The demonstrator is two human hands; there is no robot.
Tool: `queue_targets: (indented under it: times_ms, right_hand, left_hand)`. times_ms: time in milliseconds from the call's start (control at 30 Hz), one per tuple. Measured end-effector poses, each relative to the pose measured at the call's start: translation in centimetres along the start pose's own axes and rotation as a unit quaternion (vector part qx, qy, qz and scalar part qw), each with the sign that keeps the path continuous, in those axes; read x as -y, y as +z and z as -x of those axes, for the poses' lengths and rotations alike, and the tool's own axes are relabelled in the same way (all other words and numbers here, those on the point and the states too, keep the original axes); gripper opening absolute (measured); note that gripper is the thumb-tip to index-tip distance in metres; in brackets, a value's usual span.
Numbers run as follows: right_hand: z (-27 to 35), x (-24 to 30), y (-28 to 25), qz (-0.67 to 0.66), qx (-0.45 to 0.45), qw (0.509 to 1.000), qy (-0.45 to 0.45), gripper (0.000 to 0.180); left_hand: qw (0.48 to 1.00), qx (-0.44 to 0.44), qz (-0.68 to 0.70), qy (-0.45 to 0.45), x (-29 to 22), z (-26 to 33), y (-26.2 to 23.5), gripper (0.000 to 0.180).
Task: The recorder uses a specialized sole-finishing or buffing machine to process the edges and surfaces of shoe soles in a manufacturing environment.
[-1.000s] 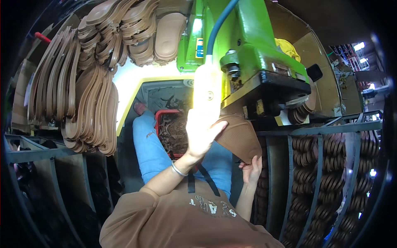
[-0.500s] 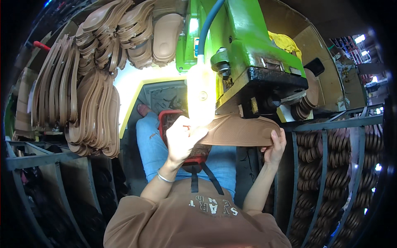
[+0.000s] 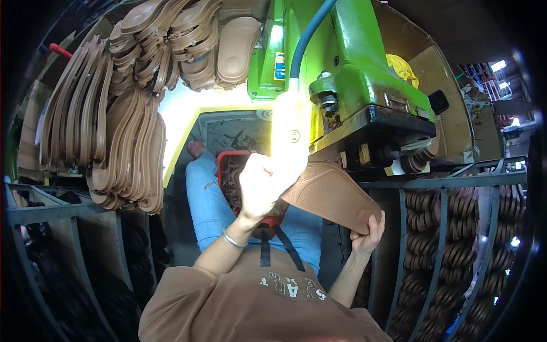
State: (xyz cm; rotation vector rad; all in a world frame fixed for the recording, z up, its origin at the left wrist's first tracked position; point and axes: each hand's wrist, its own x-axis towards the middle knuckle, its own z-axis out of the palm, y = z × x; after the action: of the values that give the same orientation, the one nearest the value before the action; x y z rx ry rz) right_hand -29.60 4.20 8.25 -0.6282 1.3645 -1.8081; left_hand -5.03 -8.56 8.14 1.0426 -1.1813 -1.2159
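Note:
A brown shoe sole with a textured face is held between my two hands, tilted so its right end hangs lower. My left hand grips its left end close under the glaring lamp; glare washes out part of the fingers. On the lower right end my right hand has its fingers closed round the edge. The sole's upper edge lies just below the black head of the green machine; whether they touch is hidden.
Stacks of brown soles with ragged edges fill the table at left, and a single sole lies by the machine. A red basket of trimmings stands between my legs. Racks of soles line the right, with a cardboard box behind.
The sole has turned from nearly level to tilted, its right end dropping with my right hand. My left hand has shifted slightly right and up. The whole view has shifted a little.

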Motion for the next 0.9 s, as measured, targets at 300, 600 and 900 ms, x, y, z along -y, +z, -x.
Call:
queue_targets:
  times_ms: [300,600,900]
  right_hand:
    - [-2.9,0.9,1.7,0.035,0.091,0.995,0.033,0.023]
    - [0.7,-1.6,-1.7,-0.009,0.019,0.999,0.044,0.028]
    - [-2.2,1.4,2.0,0.042,0.072,0.996,0.017,0.023]
  left_hand:
    - [0.994,-0.021,0.104,-0.012,-0.9,0.5,-2.9,0.021]
    - [0.977,0.006,-0.118,0.177,-0.8,-1.7,2.1,0.030]
    - [0.997,0.011,-0.054,0.061,-2.6,-0.8,-2.7,0.020]
